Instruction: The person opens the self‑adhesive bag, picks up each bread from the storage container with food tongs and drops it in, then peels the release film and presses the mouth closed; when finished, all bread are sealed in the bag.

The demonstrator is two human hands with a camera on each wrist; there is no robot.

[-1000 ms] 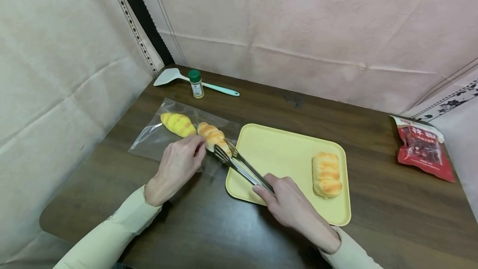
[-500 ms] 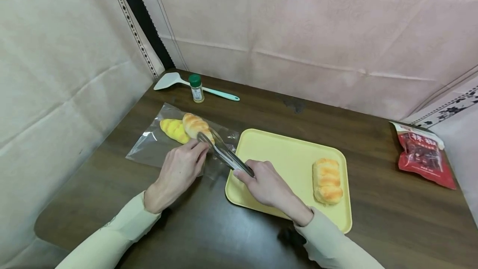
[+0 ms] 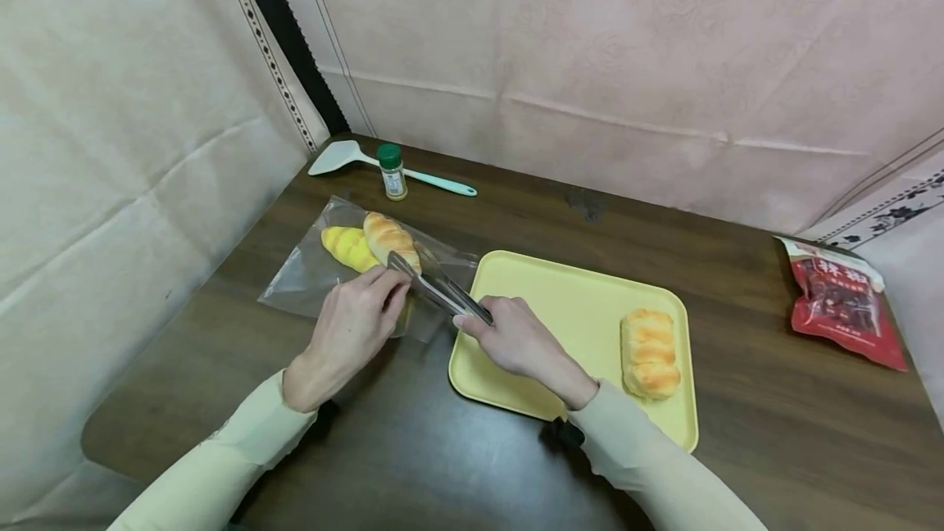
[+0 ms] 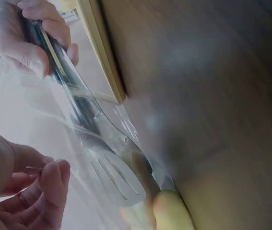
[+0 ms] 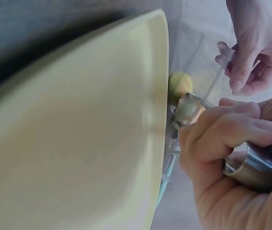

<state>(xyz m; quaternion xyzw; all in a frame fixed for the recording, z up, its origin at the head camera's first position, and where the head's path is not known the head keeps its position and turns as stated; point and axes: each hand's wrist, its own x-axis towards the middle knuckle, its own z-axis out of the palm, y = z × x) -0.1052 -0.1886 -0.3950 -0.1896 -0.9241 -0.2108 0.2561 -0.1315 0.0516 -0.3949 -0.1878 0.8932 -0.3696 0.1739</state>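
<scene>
My left hand [image 3: 356, 318] pinches the edge of a clear plastic bag [image 3: 291, 285], its thumb and index finger together in the left wrist view. My right hand [image 3: 525, 342] grips metal tongs [image 3: 451, 292] by the handle, over the left part of the yellow tray. The slotted tong heads [image 4: 119, 179] show through the bag's film. Against them lies a golden-brown striped bread roll [image 3: 389, 240], overlapping a yellow bread roll [image 3: 347, 246]. Both rolls lie within the bag's outline. Fingers of my left hand hide the yellow roll's near end.
A pale yellow tray [image 3: 546, 293] bears another bread roll [image 3: 651, 355] at its right. Behind the bag, a green-capped seasoning jar [image 3: 392, 174] stands by a pale turquoise spatula [image 3: 442, 183]. A red food packet [image 3: 841, 301] lies far right. Cloth walls border the table.
My right hand has moved left and away from me with the tongs. The golden-brown roll has shifted up and left, deeper over the bag, against the yellow roll. My left hand stays at the bag's edge.
</scene>
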